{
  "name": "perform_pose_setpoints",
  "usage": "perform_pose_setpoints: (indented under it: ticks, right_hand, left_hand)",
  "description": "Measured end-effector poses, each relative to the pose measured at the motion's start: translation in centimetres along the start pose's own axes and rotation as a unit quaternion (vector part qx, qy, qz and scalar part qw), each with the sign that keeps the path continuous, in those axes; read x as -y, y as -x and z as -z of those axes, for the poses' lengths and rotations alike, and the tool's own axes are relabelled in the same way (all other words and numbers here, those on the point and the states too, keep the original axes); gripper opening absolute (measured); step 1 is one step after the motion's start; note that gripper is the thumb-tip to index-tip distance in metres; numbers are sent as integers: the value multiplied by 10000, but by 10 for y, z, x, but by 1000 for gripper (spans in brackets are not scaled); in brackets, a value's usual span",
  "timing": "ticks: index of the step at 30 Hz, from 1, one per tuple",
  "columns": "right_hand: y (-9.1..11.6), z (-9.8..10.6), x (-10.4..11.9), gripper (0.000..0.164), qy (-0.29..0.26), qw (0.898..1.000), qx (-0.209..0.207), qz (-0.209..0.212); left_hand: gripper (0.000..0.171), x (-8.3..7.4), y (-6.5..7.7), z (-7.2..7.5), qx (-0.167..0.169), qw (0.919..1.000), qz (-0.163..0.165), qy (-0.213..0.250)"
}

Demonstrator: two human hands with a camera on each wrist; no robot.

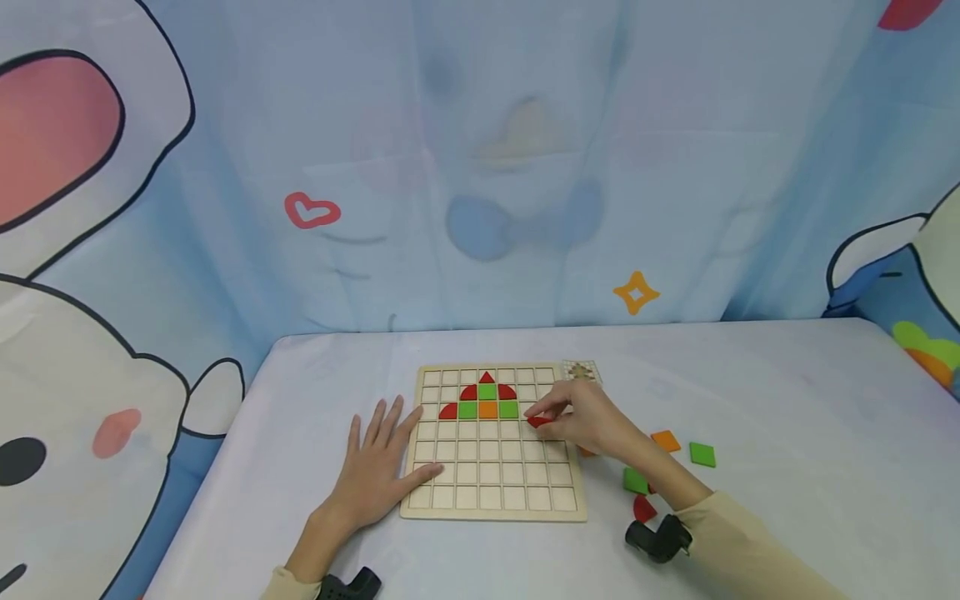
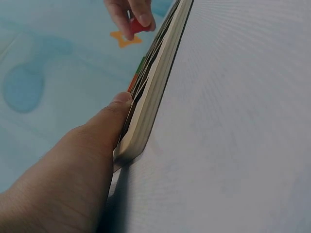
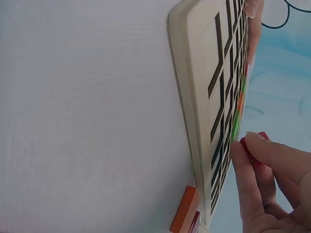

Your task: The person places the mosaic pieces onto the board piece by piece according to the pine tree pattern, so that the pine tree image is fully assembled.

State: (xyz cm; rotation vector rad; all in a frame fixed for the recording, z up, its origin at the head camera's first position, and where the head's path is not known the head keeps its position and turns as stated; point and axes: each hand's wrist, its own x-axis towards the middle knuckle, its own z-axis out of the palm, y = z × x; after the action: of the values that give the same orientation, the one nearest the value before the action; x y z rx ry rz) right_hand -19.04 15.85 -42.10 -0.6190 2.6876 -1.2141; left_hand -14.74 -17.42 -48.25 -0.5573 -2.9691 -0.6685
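Note:
A wooden grid board lies on the table, with red, green and orange pieces set in its upper cells. These include a red triangle at the top, an orange square and a red rounded piece. My left hand rests on the board's left edge with fingers spread. Over the board's right side, my right hand pinches a red piece between thumb and fingers, just right of the row with the orange square. In the right wrist view, fingertips partly cover that red piece.
Right of the board lie a loose orange square, green squares and a red rounded piece; the right forearm covers part of this group. A small patterned card sits by the board's upper right corner. Behind the table hangs a printed curtain.

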Motion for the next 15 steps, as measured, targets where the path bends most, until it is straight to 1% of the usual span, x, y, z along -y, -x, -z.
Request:
perform_pose_setpoints:
  ticks: [4,8,12,15]
  right_hand:
    - [1,0,-2,22,-17,9998,12,176]
    - [3,0,-3,19,-74,9991,4,412]
    - [3,0,-2,14,-227,9991,-44,362]
    - [2,0,-2,12,-189,9994,-127,256]
  left_hand:
    - [85,-2,1,3,21,10000,34,-11]
    - [85,-3,2,4,11,10000,37,11]
    - [84,-3,2,3,-4,10000,19,59]
    - [85,-3,2,2,-2,10000,22,43]
